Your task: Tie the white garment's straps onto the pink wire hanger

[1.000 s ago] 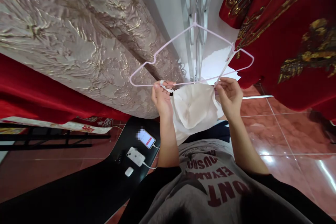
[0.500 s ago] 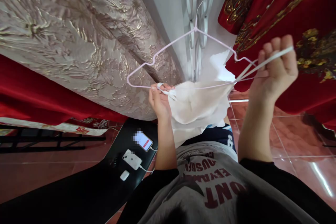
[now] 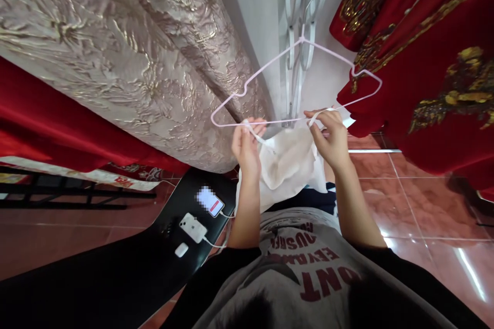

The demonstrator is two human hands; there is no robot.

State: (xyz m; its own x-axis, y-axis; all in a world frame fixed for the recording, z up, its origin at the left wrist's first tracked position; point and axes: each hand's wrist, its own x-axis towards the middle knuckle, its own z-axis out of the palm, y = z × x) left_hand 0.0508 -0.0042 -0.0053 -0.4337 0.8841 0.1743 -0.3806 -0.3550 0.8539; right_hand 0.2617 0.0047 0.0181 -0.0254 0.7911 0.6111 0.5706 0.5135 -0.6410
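A pale pink clothes hanger (image 3: 272, 64) hangs in front of me from a white metal rack. Below its bottom bar droops a cream-white garment (image 3: 287, 162) of thin cloth with narrow straps. My left hand (image 3: 247, 146) is closed at the left part of the bar, pinching a white strap (image 3: 255, 134) between thumb and fingers. At the right part of the bar, my right hand (image 3: 330, 136) pinches another white strap (image 3: 320, 113), which loops over its fingers. How the straps pass round the bar is partly hidden by my fingers.
A brocade fabric (image 3: 146, 61) hangs close on the left, and red embroidered garments (image 3: 420, 113) hang on the right. The white rack (image 3: 295, 72) stands against the wall. On a black bench (image 3: 154, 267) lie two phones (image 3: 193, 227) on cables and a small white case (image 3: 181, 250).
My right hand has come down and inward from the far right, bringing its strap to the hanger's bar. The left hand stays by the bar with its strap.
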